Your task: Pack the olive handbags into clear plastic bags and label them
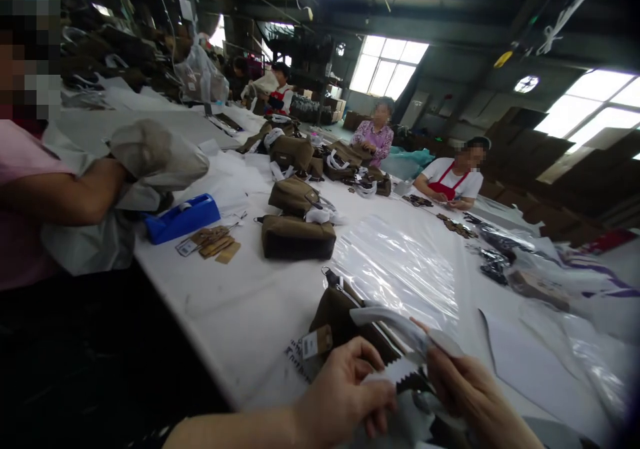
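My left hand [350, 385] is closed, its thumb and fingers pinching a white strip [397, 370] with a zigzag edge. Close beside it, my right hand [463, 379] is closed on the bag handle [390, 317], which is wrapped in white paper. Below both hands lies the olive-brown handbag [334, 312] with dark trim and a zip, partly hidden by them. A brown hang tag [316, 342] with a white label rests against its left side. Greyish wrapping [400, 422] shows under my hands at the bottom.
Clear plastic bags [395, 269] lie beyond the handbag, near other brown bags [299, 237]. A blue tape dispenser [183, 219] and tags [215, 241] sit at left. A co-worker's arm [65, 189] handles a wrapped bag [155, 155]. Other people work across the table.
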`<action>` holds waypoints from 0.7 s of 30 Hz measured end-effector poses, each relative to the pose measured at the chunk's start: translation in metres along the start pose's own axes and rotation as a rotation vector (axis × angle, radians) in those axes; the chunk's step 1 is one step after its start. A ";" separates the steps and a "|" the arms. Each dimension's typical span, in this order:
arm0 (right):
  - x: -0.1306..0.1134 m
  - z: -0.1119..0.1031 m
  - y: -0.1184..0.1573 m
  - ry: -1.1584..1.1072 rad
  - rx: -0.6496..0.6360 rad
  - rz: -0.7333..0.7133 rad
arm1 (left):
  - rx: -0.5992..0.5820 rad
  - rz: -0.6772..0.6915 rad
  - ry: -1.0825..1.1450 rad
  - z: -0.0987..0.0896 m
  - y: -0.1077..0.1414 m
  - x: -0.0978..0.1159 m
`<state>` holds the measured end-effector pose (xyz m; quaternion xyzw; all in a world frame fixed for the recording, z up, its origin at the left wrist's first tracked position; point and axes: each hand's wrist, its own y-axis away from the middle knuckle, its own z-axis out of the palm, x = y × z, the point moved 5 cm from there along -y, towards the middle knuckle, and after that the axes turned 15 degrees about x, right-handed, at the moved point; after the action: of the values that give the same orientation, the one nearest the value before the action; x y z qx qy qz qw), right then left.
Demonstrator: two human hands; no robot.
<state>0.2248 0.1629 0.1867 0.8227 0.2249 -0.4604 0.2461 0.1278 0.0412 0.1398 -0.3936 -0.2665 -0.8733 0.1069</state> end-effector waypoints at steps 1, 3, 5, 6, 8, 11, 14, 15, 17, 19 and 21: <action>-0.002 -0.002 -0.001 0.037 -0.002 -0.032 | -0.005 0.020 0.008 -0.005 0.006 0.001; -0.007 -0.002 -0.002 0.100 -0.048 -0.116 | -0.122 0.056 0.028 -0.007 0.018 0.008; -0.012 -0.002 -0.003 0.131 -0.075 -0.204 | -0.336 0.122 0.021 0.002 0.029 0.021; -0.014 -0.002 -0.004 0.146 -0.063 -0.242 | -0.433 0.176 -0.006 0.008 0.033 0.028; -0.014 -0.003 -0.006 0.202 0.005 -0.311 | -0.482 0.317 -0.125 0.017 0.036 0.040; -0.010 0.000 -0.002 0.346 0.165 -0.427 | -0.259 0.602 -0.337 0.021 0.033 0.054; -0.008 0.009 0.012 0.516 0.329 -0.533 | -0.058 0.553 -0.338 0.014 0.026 0.054; -0.010 0.013 0.017 0.569 0.377 -0.583 | -0.022 0.423 -0.303 0.009 0.022 0.050; -0.016 0.024 0.027 0.652 0.462 -0.741 | 0.050 0.157 -0.249 -0.001 0.016 0.041; -0.023 0.036 0.033 0.714 0.496 -0.931 | 0.140 0.048 -0.246 -0.010 0.013 0.040; -0.027 0.047 0.036 0.770 0.486 -1.068 | 0.209 0.039 -0.272 -0.015 0.012 0.042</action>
<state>0.2027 0.1022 0.1958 0.7359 0.5602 -0.2312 -0.3018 0.0946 0.0240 0.1670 -0.4998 -0.3601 -0.7774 0.1270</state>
